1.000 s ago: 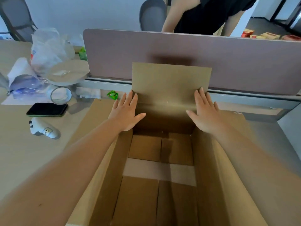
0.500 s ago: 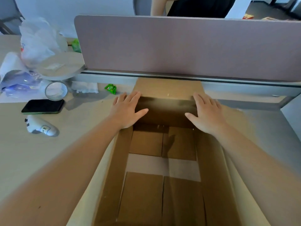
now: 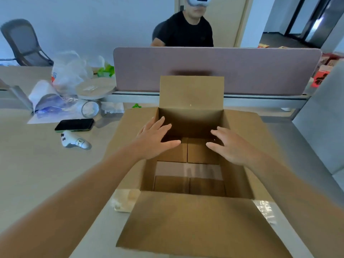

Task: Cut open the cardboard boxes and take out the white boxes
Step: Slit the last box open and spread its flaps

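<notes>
An open brown cardboard box (image 3: pixel 191 216) stands on the desk in front of me with all its flaps folded outward. Only its taped bottom flaps show inside; no white box is visible. My left hand (image 3: pixel 155 140) hovers over the box's left wall with fingers spread and straight, holding nothing. Over the right side of the opening floats my right hand (image 3: pixel 232 146), also spread and holding nothing. The far flap (image 3: pixel 191 92) stands upright against the divider.
A mauve desk divider (image 3: pixel 214 69) runs behind the box, with a person in black (image 3: pixel 186 30) seated beyond it. To the left lie a black phone (image 3: pixel 74 124), a white controller (image 3: pixel 74 141), a glass jar (image 3: pixel 90 108) and plastic bags (image 3: pixel 68 71). Grey chair (image 3: pixel 20 41) far left.
Both hands let go of the far flap and drew back over the opening. The flap, pressed down half a second ago, stands up again. The view lifted, showing the near flap.
</notes>
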A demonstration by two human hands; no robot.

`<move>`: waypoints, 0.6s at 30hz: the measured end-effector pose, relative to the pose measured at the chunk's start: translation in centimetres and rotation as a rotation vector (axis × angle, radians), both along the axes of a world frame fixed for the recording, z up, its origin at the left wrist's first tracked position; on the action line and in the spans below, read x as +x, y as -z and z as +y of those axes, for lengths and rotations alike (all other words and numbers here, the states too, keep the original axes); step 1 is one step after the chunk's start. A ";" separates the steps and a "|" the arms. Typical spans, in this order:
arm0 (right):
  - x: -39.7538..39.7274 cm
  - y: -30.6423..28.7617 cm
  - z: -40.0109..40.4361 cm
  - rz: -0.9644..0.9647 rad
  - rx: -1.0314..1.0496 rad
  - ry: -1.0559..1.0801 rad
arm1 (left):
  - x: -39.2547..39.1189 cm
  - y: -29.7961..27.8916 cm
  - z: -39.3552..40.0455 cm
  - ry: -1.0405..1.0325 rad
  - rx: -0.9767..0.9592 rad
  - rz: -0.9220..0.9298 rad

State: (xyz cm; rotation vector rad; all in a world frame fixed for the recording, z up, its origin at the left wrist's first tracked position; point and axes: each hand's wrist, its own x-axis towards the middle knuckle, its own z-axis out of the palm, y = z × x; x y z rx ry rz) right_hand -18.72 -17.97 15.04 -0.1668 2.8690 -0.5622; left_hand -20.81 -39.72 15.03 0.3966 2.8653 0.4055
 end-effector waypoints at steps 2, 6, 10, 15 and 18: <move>2.6 -0.8 0.0 -0.033 -0.005 -0.051 | 3.0 -0.9 -0.4 -0.001 0.000 -0.040; 8.1 -1.8 -0.2 -0.091 -0.015 -0.131 | 9.1 -1.5 -1.3 -0.046 -0.018 -0.159; 13.4 -1.6 0.1 -0.150 0.022 -0.192 | 14.6 -1.1 -1.3 -0.068 -0.098 -0.226; 18.5 -0.3 1.1 -0.132 0.023 -0.225 | 19.2 0.5 -0.7 -0.030 -0.095 -0.168; 20.2 0.6 1.7 -0.101 0.011 -0.218 | 20.6 1.8 -0.8 -0.057 -0.092 -0.088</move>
